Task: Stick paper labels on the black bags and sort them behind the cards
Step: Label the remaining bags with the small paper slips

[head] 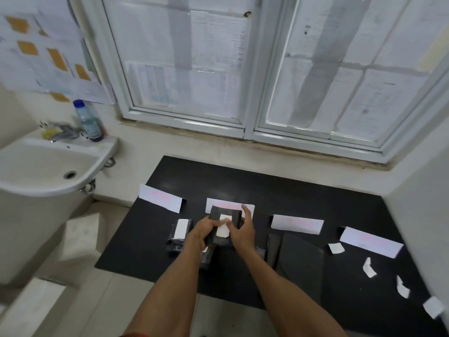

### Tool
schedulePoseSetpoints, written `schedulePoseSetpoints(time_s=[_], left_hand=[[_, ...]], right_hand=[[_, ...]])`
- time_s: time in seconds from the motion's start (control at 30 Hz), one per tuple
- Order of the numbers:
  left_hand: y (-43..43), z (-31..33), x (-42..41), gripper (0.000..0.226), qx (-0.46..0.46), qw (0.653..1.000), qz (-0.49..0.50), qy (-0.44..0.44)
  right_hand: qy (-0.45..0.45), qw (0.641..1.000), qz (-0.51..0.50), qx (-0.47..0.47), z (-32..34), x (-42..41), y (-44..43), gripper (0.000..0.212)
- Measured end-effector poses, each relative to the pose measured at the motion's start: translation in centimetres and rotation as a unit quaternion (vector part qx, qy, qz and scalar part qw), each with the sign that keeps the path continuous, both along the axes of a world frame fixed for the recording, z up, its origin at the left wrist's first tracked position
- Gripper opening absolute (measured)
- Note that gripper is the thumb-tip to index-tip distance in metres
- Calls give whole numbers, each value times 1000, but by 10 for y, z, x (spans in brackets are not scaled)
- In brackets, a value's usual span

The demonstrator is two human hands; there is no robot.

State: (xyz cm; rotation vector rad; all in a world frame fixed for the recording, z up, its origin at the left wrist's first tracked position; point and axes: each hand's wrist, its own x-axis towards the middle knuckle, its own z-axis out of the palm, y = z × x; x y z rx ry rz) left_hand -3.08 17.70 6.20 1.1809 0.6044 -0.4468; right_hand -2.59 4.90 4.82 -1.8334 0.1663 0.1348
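A black bag is held above the black table, in front of the second folded white card. My left hand grips the bag's left side. My right hand presses a white paper label onto the bag's front with the thumb, index finger raised. Another black bag with a white label lies to the left on the table. More black bags lie flat at centre right. Other cards stand at left, centre right and right.
Several loose white labels lie along the table's right side, near the wall. A white sink with a tap and a plastic bottle is at the left. A window with papers is behind the table. Pale blocks lie on the floor at left.
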Motion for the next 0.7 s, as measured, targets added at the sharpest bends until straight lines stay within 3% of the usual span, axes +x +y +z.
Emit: schedulePoseSetpoints(time_s=[0.17,0.3,0.43,0.7], left_hand=[[23,-14,-5,43,38,994,98,8],[31,-14,-8,46,0,998,69,8],[36,-9,-11,65,-58,998,-22,10],[33,-12,-14,66,-72,996,-50,29]], right_hand=[[-12,992,123,-22,-15,-9,19,40],[56,987,150,33,-16,-11,18,48],[114,985,123,50,-23,-3,10,62],[133,980,139,42,-28,-3,4,67]])
